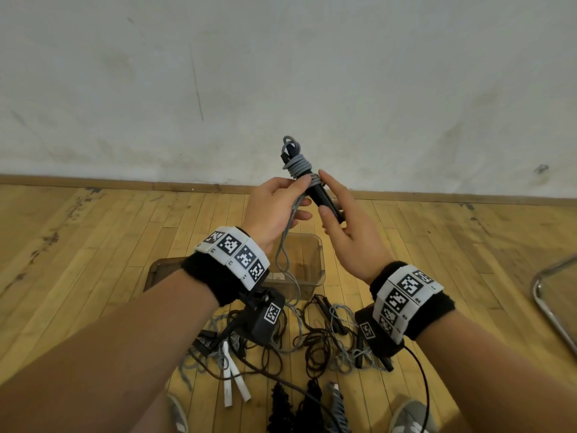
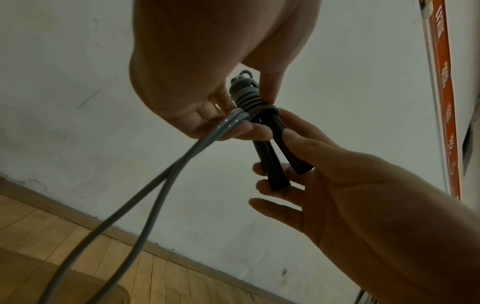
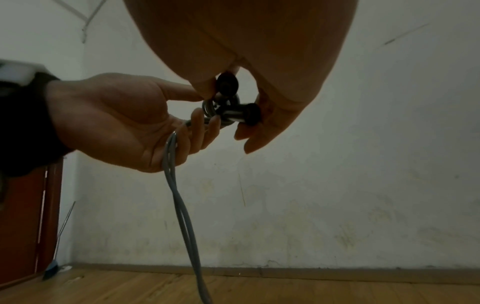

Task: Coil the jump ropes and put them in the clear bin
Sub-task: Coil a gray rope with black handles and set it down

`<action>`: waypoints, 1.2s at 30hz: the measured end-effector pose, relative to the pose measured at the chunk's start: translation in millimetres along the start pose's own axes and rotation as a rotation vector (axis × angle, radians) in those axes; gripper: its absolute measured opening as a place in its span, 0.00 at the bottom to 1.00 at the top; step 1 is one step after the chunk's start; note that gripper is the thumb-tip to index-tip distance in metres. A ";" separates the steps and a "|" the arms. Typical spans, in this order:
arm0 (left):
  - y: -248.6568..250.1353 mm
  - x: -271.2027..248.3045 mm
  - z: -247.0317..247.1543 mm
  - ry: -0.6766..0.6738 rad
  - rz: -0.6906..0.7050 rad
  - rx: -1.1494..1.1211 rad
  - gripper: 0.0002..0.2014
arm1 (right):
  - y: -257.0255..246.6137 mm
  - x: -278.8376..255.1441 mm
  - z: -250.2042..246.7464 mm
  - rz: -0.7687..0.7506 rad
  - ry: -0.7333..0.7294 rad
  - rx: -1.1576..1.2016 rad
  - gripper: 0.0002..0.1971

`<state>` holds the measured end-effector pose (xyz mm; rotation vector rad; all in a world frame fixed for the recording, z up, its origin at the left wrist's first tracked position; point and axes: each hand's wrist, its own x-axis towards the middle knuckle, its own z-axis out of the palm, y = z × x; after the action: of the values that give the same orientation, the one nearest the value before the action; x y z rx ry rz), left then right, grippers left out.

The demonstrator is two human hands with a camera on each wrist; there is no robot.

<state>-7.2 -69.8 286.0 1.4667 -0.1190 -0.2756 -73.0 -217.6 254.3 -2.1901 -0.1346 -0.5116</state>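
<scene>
My right hand [image 1: 351, 232] gripped the two black cylindrical handles [image 1: 324, 198], held above the clear plastic bin [image 1: 315, 270]; my left hand [image 1: 274, 210] pinched the doubled grey jump rope [image 1: 298, 165], partly wound round them

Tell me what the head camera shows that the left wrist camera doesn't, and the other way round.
Only the head view shows the clear bin on the floor below the hands, the tangled pile of ropes nearer the feet, and a pair of white handles.

Only the left wrist view shows an orange strip running down the wall, and that there are two black handles, splayed apart at their lower ends.

Both show the left hand pinching the doubled grey rope wound around the handles, which the right hand holds.
</scene>
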 end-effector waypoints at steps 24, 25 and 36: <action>-2.4 5.1 2.5 -0.048 0.045 -0.032 0.21 | -10.6 4.6 -10.2 0.223 -0.027 0.363 0.34; -1.0 7.5 1.7 -0.002 0.030 -0.077 0.23 | -9.5 4.9 -9.5 0.221 -0.026 0.332 0.33; -0.5 4.2 0.3 0.005 0.097 0.056 0.19 | 2.1 1.0 -3.7 0.155 0.045 0.010 0.30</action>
<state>-3.3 -71.2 285.2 1.5127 -0.1949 -0.1905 -72.7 -221.9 255.2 -2.1573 0.0566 -0.4709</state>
